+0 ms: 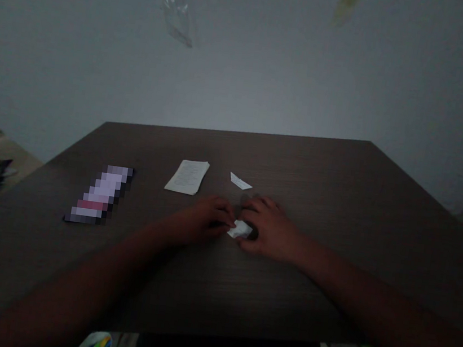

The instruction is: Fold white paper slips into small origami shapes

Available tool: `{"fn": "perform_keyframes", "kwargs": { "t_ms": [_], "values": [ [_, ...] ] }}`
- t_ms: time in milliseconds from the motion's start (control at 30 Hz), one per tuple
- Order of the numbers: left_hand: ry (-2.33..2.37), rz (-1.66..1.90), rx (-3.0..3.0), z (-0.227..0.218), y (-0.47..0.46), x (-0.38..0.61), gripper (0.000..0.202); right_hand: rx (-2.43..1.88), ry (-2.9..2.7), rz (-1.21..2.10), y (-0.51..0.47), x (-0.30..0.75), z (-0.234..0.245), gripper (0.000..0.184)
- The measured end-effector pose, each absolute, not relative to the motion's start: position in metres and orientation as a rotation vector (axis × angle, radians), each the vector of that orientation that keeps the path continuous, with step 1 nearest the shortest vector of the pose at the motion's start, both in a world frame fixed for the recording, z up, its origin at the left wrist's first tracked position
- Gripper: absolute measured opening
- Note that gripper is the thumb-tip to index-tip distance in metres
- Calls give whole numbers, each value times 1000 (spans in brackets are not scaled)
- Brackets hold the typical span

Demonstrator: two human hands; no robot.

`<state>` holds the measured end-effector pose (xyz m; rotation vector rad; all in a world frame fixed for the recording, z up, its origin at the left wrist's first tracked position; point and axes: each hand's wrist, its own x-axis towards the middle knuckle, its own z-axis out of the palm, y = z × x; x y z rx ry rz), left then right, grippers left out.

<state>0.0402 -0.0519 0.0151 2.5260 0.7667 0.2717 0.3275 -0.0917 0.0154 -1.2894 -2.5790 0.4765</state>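
Note:
A small folded white paper (240, 230) lies on the dark table between my two hands. My left hand (208, 219) has its fingertips on the left edge of this paper, fingers bent and closed. From the other side my right hand (270, 231) curves round the paper, with thumb and fingers at its edges. Just beyond the hands rests a slim folded paper strip (240, 181), pointed at its ends. A stack of printed paper sheets (187, 177) sits to the left of the strip. The exact finger contact is dim and partly hidden.
A phone (100, 195) with a blurred-out screen lies on the left of the brown table (321, 168). Behind the table stands a pale wall (269, 82) with clear tape on it. Below the front edge, a white container (95, 346) holds colourful items.

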Motion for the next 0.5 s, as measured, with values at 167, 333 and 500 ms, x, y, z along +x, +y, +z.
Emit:
{"fn": "perform_keyframes", "kwargs": {
  "t_ms": [167, 333, 500],
  "values": [
    [783, 275, 2501, 10, -47, 38, 22, -1283, -2570, 463, -86, 329, 10, 38],
    [836, 280, 2523, 12, -54, 45, 16, -1216, -2585, 431, -86, 329, 7, 37],
    [959, 279, 2553, 11, -64, 53, 16, -1112, -2600, 491, -81, 335, 8, 28]
  ]
}}
